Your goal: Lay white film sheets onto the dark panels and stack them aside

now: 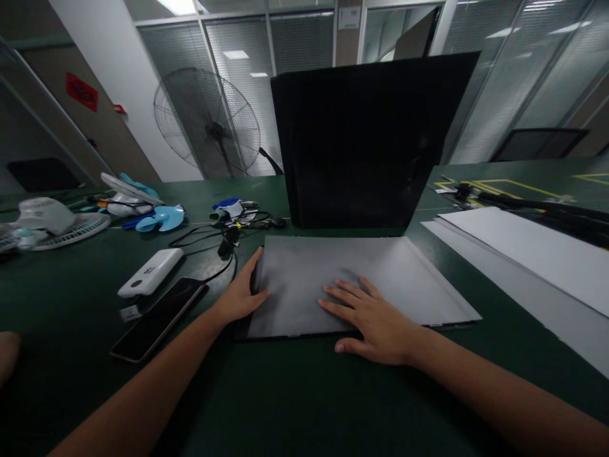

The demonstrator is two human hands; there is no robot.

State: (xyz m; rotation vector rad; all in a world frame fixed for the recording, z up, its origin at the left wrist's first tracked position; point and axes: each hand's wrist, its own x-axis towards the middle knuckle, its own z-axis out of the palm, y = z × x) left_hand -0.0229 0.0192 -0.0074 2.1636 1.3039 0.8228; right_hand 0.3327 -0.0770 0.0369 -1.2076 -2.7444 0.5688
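Observation:
A grey sheet (394, 273) lies flat on a thin dark panel on the green table (304, 400), right in front of me. My right hand (371, 317) rests flat on the sheet's near edge, fingers stretched out and spread. My left hand (240, 293) lies along the sheet's left edge, fingers straight, thumb touching the sheet. Behind the sheet a stack of black panels (366, 139) stands upright, leaning back.
Left of me lie a black phone (157, 320), a white power bank (151, 271) with a black cable (223, 244), blue fan blades (162, 218) and white fan parts (47, 222). White sheets (537, 254) cover the table's right side. A standing fan (207, 124) is behind.

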